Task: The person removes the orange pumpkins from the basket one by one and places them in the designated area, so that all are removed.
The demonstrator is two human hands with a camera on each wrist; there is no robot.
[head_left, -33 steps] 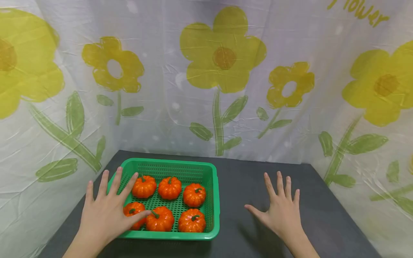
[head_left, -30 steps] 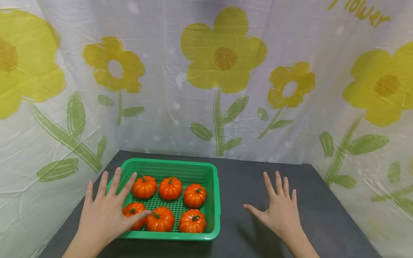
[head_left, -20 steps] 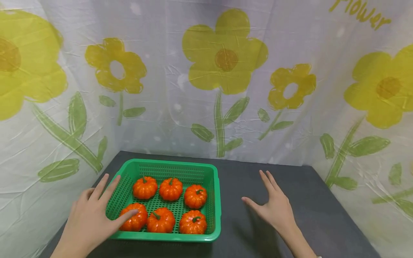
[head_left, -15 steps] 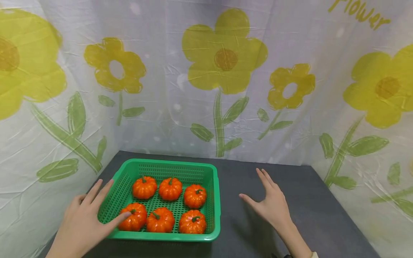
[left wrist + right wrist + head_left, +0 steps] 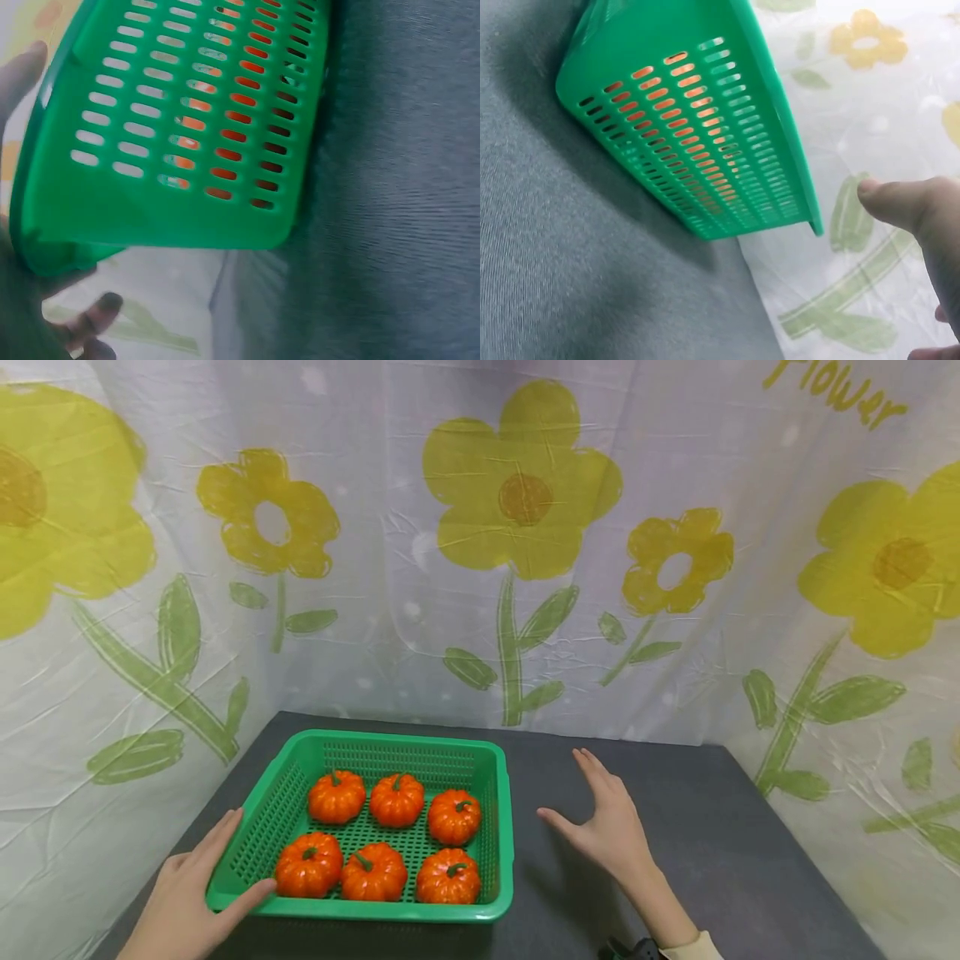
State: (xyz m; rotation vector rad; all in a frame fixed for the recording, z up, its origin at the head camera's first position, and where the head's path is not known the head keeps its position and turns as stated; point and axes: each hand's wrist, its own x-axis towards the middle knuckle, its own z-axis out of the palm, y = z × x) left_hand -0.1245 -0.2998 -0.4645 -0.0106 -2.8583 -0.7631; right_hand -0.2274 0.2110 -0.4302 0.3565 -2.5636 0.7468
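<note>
A green plastic basket [image 5: 420, 911] with slotted walls stands left of centre on the dark table in the head view. Inside it lie several small orange pumpkins [image 5: 309, 865] with green stems, in two loose rows. My left hand [image 5: 180, 897] is at the basket's front left corner, thumb over the front rim and fingers along the left side. The left wrist view shows the basket wall [image 5: 187, 217] close by, with fingertips [image 5: 90, 319] beyond its corner. My right hand [image 5: 611, 827] hovers apart from the basket's right side, thumb spread from straight fingers, holding nothing.
The dark table [image 5: 720, 860] extends to the right of the basket. A pale curtain [image 5: 375, 635] printed with yellow flowers encloses the table at the back and both sides. A dark band [image 5: 633, 950] and a cream sleeve [image 5: 692, 947] show at my right wrist.
My left hand has moved left and down from over the basket to its front left corner. My right hand has turned and shifted left towards the basket. Basket and pumpkins have stayed put.
</note>
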